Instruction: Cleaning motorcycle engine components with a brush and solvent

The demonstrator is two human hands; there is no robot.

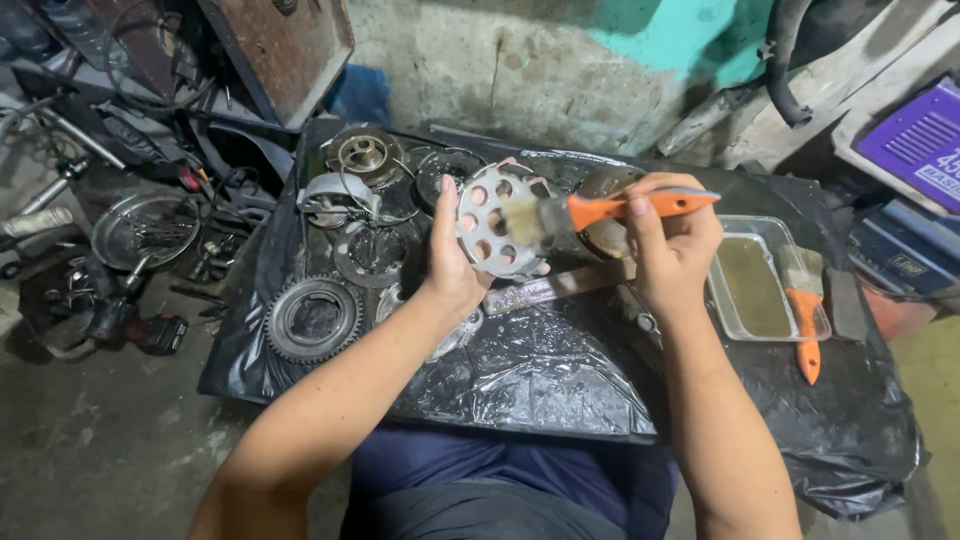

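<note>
Head camera is looking down on a round metal clutch plate with a ring of holes (497,220), which the left hand (450,262) is holding upright above a work surface draped in black plastic sheet (560,370), fingers wrapped around its left rim and closed firmly on it. The right hand (672,245) is gripping the orange handle of a paintbrush (600,212), fingers curled tight, and the bristles are pressing against the plate's face; the blur there suggests brushing in mid-stroke. By the look of it, the cleaning of this part is under way, and the next stroke is calling for the plate to be turned so the bristles reach the holes not yet covered. Just right of the brushing hand, a clear plastic tray of murky liquid (764,290) is sitting with a second orange-handled brush (805,320) resting against its edge. Left of the plate, a toothed gear ring (314,318), a round hub with a centre boss (364,154) and other discs are lying spread across the sheet.
</note>
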